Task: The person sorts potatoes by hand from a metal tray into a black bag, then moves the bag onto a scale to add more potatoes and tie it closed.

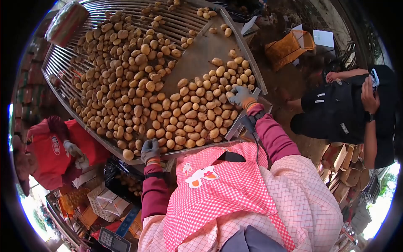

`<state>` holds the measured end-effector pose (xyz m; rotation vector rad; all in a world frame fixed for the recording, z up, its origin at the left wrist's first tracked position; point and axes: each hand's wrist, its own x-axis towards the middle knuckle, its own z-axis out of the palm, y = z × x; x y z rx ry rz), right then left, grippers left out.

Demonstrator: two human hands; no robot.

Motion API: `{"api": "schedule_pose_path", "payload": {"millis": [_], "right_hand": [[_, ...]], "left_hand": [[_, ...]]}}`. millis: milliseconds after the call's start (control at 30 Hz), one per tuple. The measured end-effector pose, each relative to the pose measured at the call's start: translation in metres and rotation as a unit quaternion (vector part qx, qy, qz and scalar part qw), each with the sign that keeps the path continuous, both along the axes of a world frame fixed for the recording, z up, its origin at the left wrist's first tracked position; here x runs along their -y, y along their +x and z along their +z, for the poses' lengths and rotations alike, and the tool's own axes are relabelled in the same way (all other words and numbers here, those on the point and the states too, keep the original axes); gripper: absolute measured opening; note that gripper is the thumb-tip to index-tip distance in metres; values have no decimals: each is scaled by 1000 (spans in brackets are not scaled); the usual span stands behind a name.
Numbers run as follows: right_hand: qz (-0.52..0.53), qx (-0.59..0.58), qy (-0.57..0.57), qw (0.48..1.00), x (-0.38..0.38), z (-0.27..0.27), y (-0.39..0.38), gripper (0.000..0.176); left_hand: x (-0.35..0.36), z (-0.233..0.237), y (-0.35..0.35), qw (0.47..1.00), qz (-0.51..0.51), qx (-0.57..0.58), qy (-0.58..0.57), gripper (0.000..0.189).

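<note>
A large pile of potatoes (191, 114) covers the near part of a metal sorting table (197, 52). My left hand (150, 152), in a grey glove with an orange cuff, rests at the table's near edge beside several potatoes. Its fingers are slightly apart, and nothing shows in them. At the right side of the pile, my right hand (242, 96), gloved the same way, has its fingers curled on a potato (230, 95). The undersides of its fingers are hidden.
Bars form the table's slatted far part (100, 12). At left stands a person in a red apron (50, 147); at right, a person in black (336, 111). An orange basket (289, 48) stands beyond the right edge. A black bag (121, 178) with potatoes sits below left, near a scale (113, 240).
</note>
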<state>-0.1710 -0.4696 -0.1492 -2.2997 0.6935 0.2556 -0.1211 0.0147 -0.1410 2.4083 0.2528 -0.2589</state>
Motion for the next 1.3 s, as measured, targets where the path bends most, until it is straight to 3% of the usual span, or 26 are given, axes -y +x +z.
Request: {"api": "schedule_pose_path", "payload": {"millis": [33,67,100,133,167,200,300,333,367,400,433,500,533,600,667,700,867,933,1000,1033,1100,1133,1167,1200,1233,1300], "right_hand": [[0,4,-7,1000,7,6,-6,33],[-75,57,277,956,7,12,-19,32],[-141,108,537,825,5,19,-29,32],[-141,112,535,825,-2,32,-35,32],[-151,144,591,779,-12,51,-40,30],[-160,174,643,729,-23,62,-43,29],[-105,152,660,728,-55,72,-40,33],[-60,119,580,804,-71,96,-35,36],[-31,177,522,834,-88,76,-32,41],[-27,95,589,802,-93,105,-31,52],[-30,135,586,799,-97,127,-29,65],[-114,138,680,711,-87,115,-19,77],[-114,139,681,710,-82,112,-17,77],[-196,155,752,610,-66,109,-14,78],[-184,164,761,600,-57,105,-17,79],[-170,165,772,590,-52,104,-18,81],[-173,223,781,558,-53,87,-19,47],[-185,236,755,584,-57,48,-15,36],[-299,87,668,676,-59,59,-26,22],[-281,28,638,717,-42,34,-31,21],[-314,95,562,759,15,-4,-19,23],[-147,108,417,890,75,0,-12,25],[28,108,245,963,140,17,-8,27],[-280,358,423,784,171,28,-11,36],[-365,501,504,601,205,54,-3,44],[-538,489,397,560,232,115,-8,41]], "left_hand": [[1,-2,3,998,13,-6,-66,34],[2,-4,7,990,58,-29,-122,29],[12,-2,11,990,54,-25,-127,29],[23,3,10,962,96,-58,-248,27],[34,10,5,917,138,-93,-362,24],[52,25,5,917,90,-142,-361,22],[116,42,-2,841,32,-280,-461,36],[134,50,-3,771,27,-347,-534,47],[155,78,-5,717,45,-395,-573,54],[162,77,-3,714,36,-401,-572,54],[163,74,-2,702,30,-412,-581,52],[155,69,2,678,27,-427,-598,50],[152,67,6,666,23,-433,-607,49],[141,67,11,650,36,-433,-624,48],[121,57,13,600,55,-444,-663,50],[121,66,9,642,123,-409,-636,50],[91,68,5,656,144,-375,-639,44],[84,61,3,657,137,-358,-649,43],[85,66,2,670,174,-343,-635,42],[86,66,1,689,227,-323,-608,41],[74,57,3,648,157,-331,-667,40],[86,84,0,663,160,-316,-659,40],[85,85,2,700,208,-300,-614,45],[77,77,6,700,202,-306,-613,46],[68,72,8,702,199,-310,-609,46],[80,88,4,705,248,-284,-600,45]]}}
